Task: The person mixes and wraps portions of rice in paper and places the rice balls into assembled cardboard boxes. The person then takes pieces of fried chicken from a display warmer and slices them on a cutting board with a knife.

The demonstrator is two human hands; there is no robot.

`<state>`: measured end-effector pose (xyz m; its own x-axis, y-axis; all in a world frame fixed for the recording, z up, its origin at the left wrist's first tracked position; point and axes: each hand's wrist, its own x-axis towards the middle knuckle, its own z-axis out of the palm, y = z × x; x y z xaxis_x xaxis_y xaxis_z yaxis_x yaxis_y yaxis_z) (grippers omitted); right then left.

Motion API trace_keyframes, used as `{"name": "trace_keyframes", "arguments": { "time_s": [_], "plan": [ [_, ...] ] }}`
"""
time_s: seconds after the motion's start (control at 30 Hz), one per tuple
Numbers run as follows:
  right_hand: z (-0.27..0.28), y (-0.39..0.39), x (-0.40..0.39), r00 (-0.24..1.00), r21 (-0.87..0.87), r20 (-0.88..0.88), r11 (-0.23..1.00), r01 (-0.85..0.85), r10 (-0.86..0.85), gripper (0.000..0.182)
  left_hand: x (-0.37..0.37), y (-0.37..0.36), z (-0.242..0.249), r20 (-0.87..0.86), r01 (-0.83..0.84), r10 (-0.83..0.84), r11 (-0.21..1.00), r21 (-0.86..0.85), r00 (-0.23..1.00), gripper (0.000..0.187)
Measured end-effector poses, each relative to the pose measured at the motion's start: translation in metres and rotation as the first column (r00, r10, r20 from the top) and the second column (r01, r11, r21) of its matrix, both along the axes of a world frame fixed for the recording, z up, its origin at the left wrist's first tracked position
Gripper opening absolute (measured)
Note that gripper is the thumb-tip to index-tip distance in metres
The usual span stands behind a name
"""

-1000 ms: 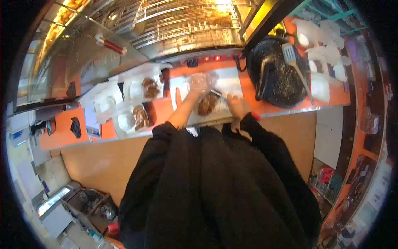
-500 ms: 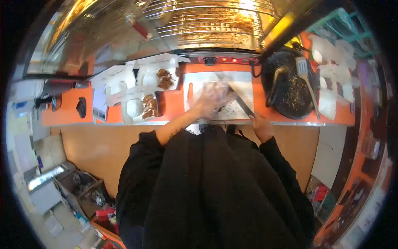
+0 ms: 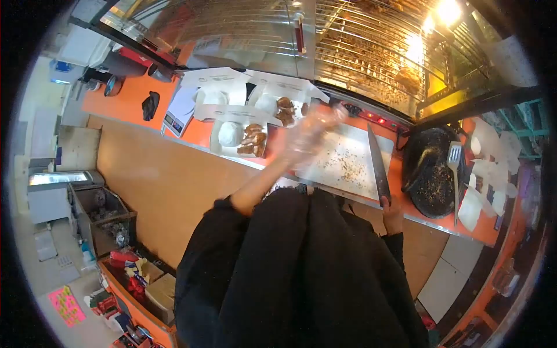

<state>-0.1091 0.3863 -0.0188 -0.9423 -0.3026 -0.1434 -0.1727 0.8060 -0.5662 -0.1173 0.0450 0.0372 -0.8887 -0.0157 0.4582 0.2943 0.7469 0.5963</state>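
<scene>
My left hand (image 3: 304,139), in a clear plastic glove, is smeared by motion over the left part of the white cutting board (image 3: 348,165); brownish food seems to be at its fingertips, but its grip is blurred. Crumbs (image 3: 348,167) lie on the board. In my right hand (image 3: 393,214) is the handle of a long knife (image 3: 378,162), its blade resting along the board's right side. Left of the board, an open box (image 3: 223,152) holds white rice (image 3: 230,134) and chopped brown meat (image 3: 253,141). Behind it stand more open boxes with rice and meat.
A lit glass cabinet with wire racks (image 3: 365,52) stands behind the counter. On the right are a black pan (image 3: 432,174) and a slotted spatula (image 3: 455,168). White paper sheets lie beyond them. A scale (image 3: 174,123) and a black cloth (image 3: 150,106) sit at the left.
The view has turned. My left hand has moved off the board's middle toward the boxes, uncovering crumbs. The knife has shifted to the board's right side, still in my right hand.
</scene>
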Motion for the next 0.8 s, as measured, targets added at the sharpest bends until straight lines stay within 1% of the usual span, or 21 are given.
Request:
{"name": "trace_keyframes", "arguments": {
  "time_s": [0.03,0.1,0.17,0.2,0.23,0.27,0.3,0.33,0.37,0.4,0.43,0.5,0.53,0.57,0.6,0.63,0.67,0.7,0.73,0.77,0.8],
  "plan": [
    [-0.002,-0.002,-0.001,1.0,-0.005,-0.002,1.0,0.001,-0.001,0.029,0.012,-0.024,0.026,0.015,-0.183,0.182,0.983,0.027,0.983,0.042],
    [-0.006,0.0,-0.001,0.999,0.008,0.035,0.999,-0.037,0.037,0.03,0.03,-0.078,0.064,0.086,-0.506,0.505,0.862,-0.01,0.859,0.036],
    [-0.005,-0.007,0.0,0.998,0.026,0.05,0.999,-0.045,0.044,0.03,0.035,-0.173,0.041,-0.033,-0.52,0.535,0.803,-0.29,0.844,0.024],
    [-0.005,-0.01,0.0,0.997,0.044,0.061,0.998,-0.05,0.047,0.03,0.032,-0.236,0.002,0.136,-0.545,0.583,0.804,-0.237,0.801,0.024],
    [-0.01,-0.012,0.002,0.997,0.041,0.056,0.998,-0.052,0.05,0.03,0.029,-0.255,-0.007,0.215,-0.559,0.595,0.802,-0.208,0.774,0.025],
    [-0.013,-0.015,0.003,0.999,0.026,0.024,0.999,-0.044,0.043,0.031,0.025,-0.261,0.001,0.292,-0.577,0.604,0.796,-0.183,0.741,0.025],
    [-0.014,-0.018,0.003,0.999,0.01,-0.01,0.999,-0.03,0.03,0.032,0.02,-0.264,0.009,0.406,-0.492,0.556,0.831,-0.259,0.725,0.028],
    [-0.013,-0.018,0.004,1.0,0.007,-0.024,1.0,-0.016,0.016,0.032,0.013,-0.262,0.013,0.453,-0.436,0.523,0.852,-0.289,0.722,0.03],
    [0.003,-0.025,0.005,0.997,-0.019,0.082,1.0,-0.009,0.011,0.031,0.006,-0.259,0.018,0.498,-0.376,0.489,0.872,-0.315,0.717,0.032],
    [0.014,-0.03,0.002,0.985,-0.046,0.175,0.999,0.009,-0.001,0.029,-0.004,-0.265,0.008,0.435,-0.326,0.544,0.814,-0.481,0.717,0.036],
    [0.012,-0.03,-0.001,0.99,-0.049,0.137,0.998,0.05,-0.043,0.029,-0.022,-0.264,0.005,0.353,-0.278,0.585,0.726,-0.628,0.73,0.04],
    [-0.012,-0.017,0.005,0.996,0.017,-0.077,0.999,-0.046,0.048,0.029,-0.02,-0.23,0.03,0.523,-0.351,0.561,0.821,-0.451,0.641,0.048],
    [-0.025,-0.009,0.007,0.995,0.018,-0.098,1.0,-0.01,0.012,0.029,-0.013,-0.245,0.006,0.337,-0.407,0.602,0.767,-0.496,0.724,0.048],
    [-0.041,-0.002,0.009,0.971,0.097,-0.224,0.993,-0.065,0.085,0.028,-0.007,-0.26,-0.019,0.138,-0.476,0.622,0.707,-0.523,0.771,0.048],
    [-0.049,0.004,0.011,0.929,0.186,-0.328,0.976,-0.116,0.172,0.028,-0.005,-0.226,0.019,0.264,-0.42,0.613,0.737,-0.529,0.744,0.047],
    [-0.039,0.005,0.013,0.931,0.184,-0.329,0.978,-0.099,0.156,0.028,-0.002,-0.183,0.069,0.388,-0.365,0.602,0.765,-0.531,0.698,0.046],
    [-0.017,0.001,0.014,0.975,0.055,-0.218,0.998,-0.03,0.041,0.028,0.002,-0.166,0.079,0.444,-0.252,0.408,0.894,-0.369,0.798,0.043],
    [-0.001,-0.002,0.014,0.994,-0.066,-0.091,0.996,0.055,-0.061,0.028,0.001,-0.149,0.091,0.462,-0.115,0.195,0.974,-0.195,0.865,0.04],
    [0.003,-0.001,0.016,0.994,-0.067,-0.086,0.996,0.065,-0.07,0.028,-0.005,-0.096,0.141,0.468,-0.035,0.119,0.983,-0.183,0.876,0.036],
    [0.006,0.0,0.018,0.995,0.007,-0.006,0.995,0.103,-0.103,0.028,-0.013,-0.037,0.189,0.472,0.044,0.042,0.985,-0.169,0.88,0.032],
    [0.008,0.003,0.019,0.988,0.082,0.07,0.988,0.134,-0.14,0.029,-0.024,-0.007,0.203,0.475,0.052,0.036,0.984,-0.17,0.879,0.032]
  ]
}}
